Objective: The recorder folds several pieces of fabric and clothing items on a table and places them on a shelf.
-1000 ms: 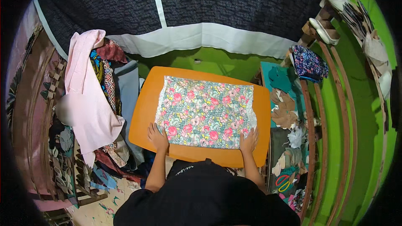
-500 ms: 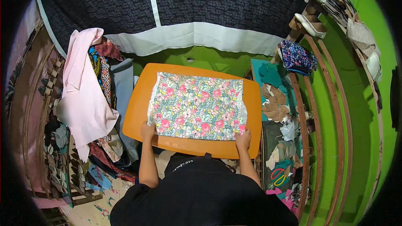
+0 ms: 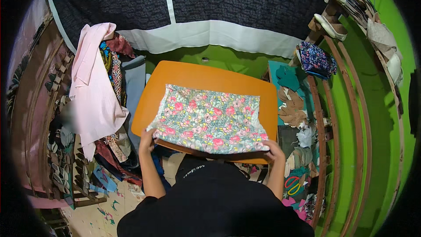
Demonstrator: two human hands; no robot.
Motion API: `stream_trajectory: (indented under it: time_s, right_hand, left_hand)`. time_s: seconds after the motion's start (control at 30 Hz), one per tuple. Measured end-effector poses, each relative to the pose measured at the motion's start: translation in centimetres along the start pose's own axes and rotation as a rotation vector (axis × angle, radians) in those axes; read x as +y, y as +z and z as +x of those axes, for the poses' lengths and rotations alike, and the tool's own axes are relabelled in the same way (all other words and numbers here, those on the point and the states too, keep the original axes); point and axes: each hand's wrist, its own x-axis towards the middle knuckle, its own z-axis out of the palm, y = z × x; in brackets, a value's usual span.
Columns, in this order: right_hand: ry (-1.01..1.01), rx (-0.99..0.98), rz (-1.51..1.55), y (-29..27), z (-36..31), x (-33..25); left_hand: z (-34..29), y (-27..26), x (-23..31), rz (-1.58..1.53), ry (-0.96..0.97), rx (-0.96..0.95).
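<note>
A floral cloth (image 3: 210,116), pink, green and white with pale frayed side edges, lies across the orange table (image 3: 201,73). Its near edge is lifted and sags between my two hands. My left hand (image 3: 146,139) is closed on the near left corner, just off the table's left edge. At the near right corner, my right hand (image 3: 274,150) pinches the cloth with fingers and thumb. The far part of the cloth rests flat on the tabletop.
Pink cloth (image 3: 94,87) hangs over other fabrics at left. On the right, a side table holds brown cut pieces (image 3: 291,107) and scissors with red and yellow handles (image 3: 293,185). Wooden racks (image 3: 318,136) line the right wall; a dark curtain (image 3: 254,4) hangs behind.
Both hands have moved outward and lifted the cloth's near edge off the table. The cloth has slid toward me, baring more of the tabletop's far side. The view has shifted slightly.
</note>
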Motion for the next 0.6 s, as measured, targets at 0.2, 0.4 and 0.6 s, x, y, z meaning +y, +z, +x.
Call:
stream_trajectory:
  time_s: [0.2,0.4,0.6]
  right_hand:
    - [-0.257,-0.185,0.36,-0.5,5.7,-4.3]
    - [-0.469,0.255,0.069,6.9,9.4,-5.6]
    - [-0.785,0.336,-0.725,13.8,9.4,-1.6]
  left_hand:
    - [6.0,1.5,3.1,-0.186,0.064,-0.272]
    - [5.4,10.0,2.0,-0.255,0.352,0.072]
    - [2.9,13.2,-6.3,-0.125,-0.213,0.057]
